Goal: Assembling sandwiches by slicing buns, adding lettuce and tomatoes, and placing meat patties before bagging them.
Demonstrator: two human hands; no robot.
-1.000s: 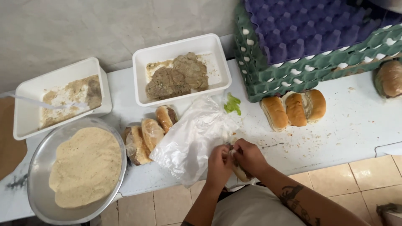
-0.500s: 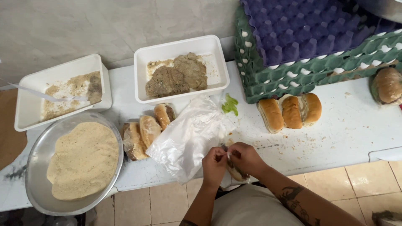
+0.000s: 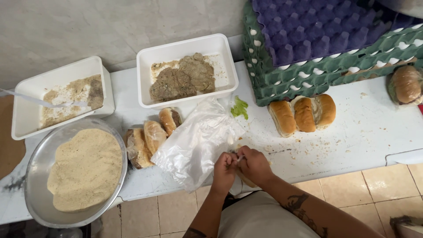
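At the near edge of the white counter [image 3: 352, 132] the person's two hands meet over a small bread roll, which shows only as a pale sliver beneath the right hand [image 3: 254, 165]; the roll itself is mostly hidden by the fingers. The left hand [image 3: 224, 169] is curled tight against the right, and both seem pinched on a thin bit of clear plastic at the lower corner of a crumpled clear plastic bag [image 3: 194, 143] that lies spread on the counter just beside them, so the step in hand looks like wrapping or bagging the roll, or freeing it from its wrap; which of the two I cannot tell. The next move, as I judge it, calls for a firm pinch on the film with one hand while the other steadies the roll, since the plastic is limp and slippery and the roll sits close to the counter's edge. To the left of the bag lie three wrapped filled rolls [image 3: 152, 136], touching one another, and behind them a white rectangular tub [image 3: 229, 75] holds dark breaded patties. Further left a second white tub [image 3: 26, 128] holds crumbs and a white utensil, and a round metal bowl [image 3: 37, 207] is heaped with pale breadcrumbs. Behind the hands lies a scrap of green lettuce [image 3: 239, 108], then three plain rolls [image 3: 303, 113] in a row under a stack of green and purple egg trays [image 3: 326, 44]
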